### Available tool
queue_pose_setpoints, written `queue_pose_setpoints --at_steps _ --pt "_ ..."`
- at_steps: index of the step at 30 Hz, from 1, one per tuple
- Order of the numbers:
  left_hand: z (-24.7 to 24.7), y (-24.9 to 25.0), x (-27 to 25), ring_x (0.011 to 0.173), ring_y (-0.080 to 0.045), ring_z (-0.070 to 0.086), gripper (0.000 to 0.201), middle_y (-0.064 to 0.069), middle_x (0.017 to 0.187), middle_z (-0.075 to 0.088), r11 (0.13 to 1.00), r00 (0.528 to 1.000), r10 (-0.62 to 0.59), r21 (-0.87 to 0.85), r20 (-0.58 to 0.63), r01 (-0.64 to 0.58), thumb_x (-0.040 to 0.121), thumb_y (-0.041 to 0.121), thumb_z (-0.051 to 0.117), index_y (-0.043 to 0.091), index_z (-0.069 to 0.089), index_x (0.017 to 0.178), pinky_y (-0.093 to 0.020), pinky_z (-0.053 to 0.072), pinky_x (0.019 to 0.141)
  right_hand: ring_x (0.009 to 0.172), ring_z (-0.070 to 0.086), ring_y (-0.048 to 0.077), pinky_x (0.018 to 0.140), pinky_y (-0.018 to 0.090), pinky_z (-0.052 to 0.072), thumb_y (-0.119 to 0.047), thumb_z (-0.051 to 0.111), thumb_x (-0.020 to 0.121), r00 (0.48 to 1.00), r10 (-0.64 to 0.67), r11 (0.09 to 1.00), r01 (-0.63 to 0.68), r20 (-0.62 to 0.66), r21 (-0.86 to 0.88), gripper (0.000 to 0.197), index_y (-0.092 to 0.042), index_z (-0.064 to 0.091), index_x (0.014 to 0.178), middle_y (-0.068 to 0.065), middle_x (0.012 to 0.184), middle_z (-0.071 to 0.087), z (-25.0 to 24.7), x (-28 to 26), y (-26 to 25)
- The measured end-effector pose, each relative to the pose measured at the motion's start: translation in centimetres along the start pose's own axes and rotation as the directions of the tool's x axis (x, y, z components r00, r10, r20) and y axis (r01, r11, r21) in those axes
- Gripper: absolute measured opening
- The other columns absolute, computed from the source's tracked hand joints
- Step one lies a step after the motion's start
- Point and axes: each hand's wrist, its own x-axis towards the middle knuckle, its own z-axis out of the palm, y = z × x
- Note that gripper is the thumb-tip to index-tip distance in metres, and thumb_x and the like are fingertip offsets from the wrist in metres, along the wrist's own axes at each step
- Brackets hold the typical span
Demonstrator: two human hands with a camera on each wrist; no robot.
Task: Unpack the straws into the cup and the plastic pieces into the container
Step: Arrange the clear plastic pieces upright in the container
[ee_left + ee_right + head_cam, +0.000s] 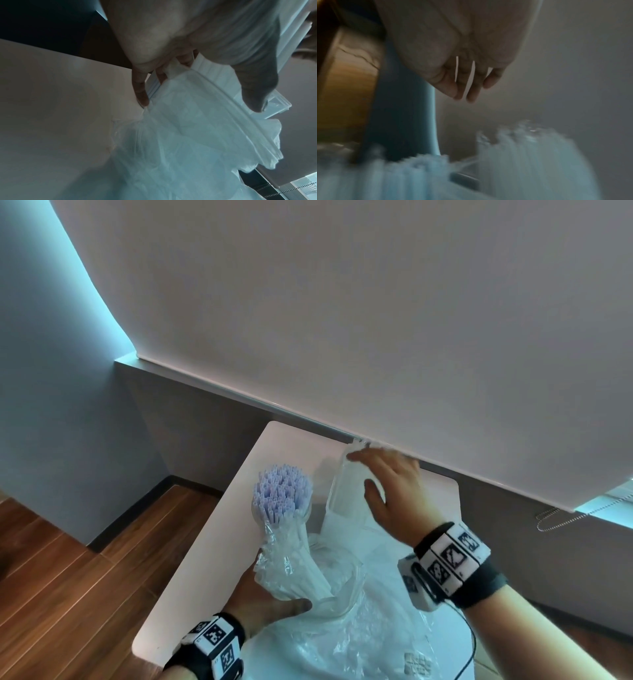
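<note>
A bundle of pale lilac straws [282,493] in a crinkled clear sleeve [291,559] leans over the white table [212,549], open ends pointing away from me. My left hand [274,594] grips the sleeve's lower end, thumb on the near side; the left wrist view shows the thumb and fingers of this left hand [197,94] closed round clear plastic. A clear rim seems to ring the bundle near its top; I cannot tell if it is the cup. A clear plastic container [342,487] stands tilted at the far side. My right hand [383,474] hovers over it, fingers spread, holding nothing.
A large crumpled plastic bag [359,638] covers the near half of the table. A grey wall ledge runs just behind the container. The table's left edge drops to a wooden floor [68,577]. The right wrist view is blurred.
</note>
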Motion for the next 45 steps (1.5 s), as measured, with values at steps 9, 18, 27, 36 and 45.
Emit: queue_pose_setpoints --at_steps 9,18,27,36,45 --pt "-0.2 0.6 -0.8 0.103 -0.005 0.052 0.083 0.012 0.118 0.056 0.996 0.991 -0.084 -0.026 0.102 0.087 0.06 0.03 0.092 0.031 0.046 0.129 -0.022 0.034 0.095 0.134 0.039 0.017 0.112 0.03 0.033 -0.017 0.061 0.085 0.849 0.046 0.948 -0.203 0.526 0.244 0.086 -0.029 0.01 0.153 0.001 0.148 0.041 4.7 -4.7 -4.8" --pt "-0.5 0.2 -0.8 0.114 -0.008 0.06 0.084 0.009 0.122 0.065 0.997 0.994 -0.081 0.008 0.074 0.08 0.039 0.051 0.097 0.04 0.061 0.114 -0.039 0.042 0.109 0.108 0.054 0.001 0.094 0.021 0.044 -0.018 0.067 0.074 0.911 0.049 0.866 -0.244 0.411 0.437 0.049 -0.026 0.058 0.122 -0.011 0.118 0.059 7.4 -4.4 -4.0" --pt "-0.4 -0.1 -0.5 0.12 -0.01 0.054 0.099 0.011 0.129 0.058 0.989 0.988 -0.145 0.032 0.055 0.143 0.04 0.055 0.095 0.035 0.052 0.128 -0.033 0.037 0.109 0.095 0.06 0.007 0.083 0.014 0.042 -0.015 0.071 0.075 0.93 0.143 0.783 -0.316 0.338 0.537 0.036 -0.03 0.062 0.106 -0.016 0.098 0.067 7.9 -4.7 -4.8" --pt "-0.4 0.3 -0.5 0.118 -0.01 0.056 0.082 0.009 0.125 0.062 0.988 0.987 -0.15 0.032 0.064 0.149 0.046 0.05 0.095 0.035 0.058 0.118 -0.036 0.038 0.111 0.082 0.059 0.003 0.076 0.009 0.038 -0.017 0.071 0.078 0.932 0.221 0.77 -0.347 0.286 0.535 0.021 -0.023 0.061 0.095 -0.015 0.089 0.067 8.7 -4.9 -5.1" --pt "-0.2 2.2 -1.1 0.081 0.009 0.043 0.063 0.032 0.09 0.04 0.999 0.998 -0.039 0.024 -0.04 0.04 0.064 0.023 0.09 0.042 0.039 0.096 -0.016 0.028 0.091 0.087 0.057 0.005 0.076 0.016 0.045 -0.014 0.053 0.086 0.972 0.225 0.869 -0.231 0.065 0.438 0.027 -0.022 0.056 0.111 -0.008 0.103 0.058 9.8 -5.8 -4.4"
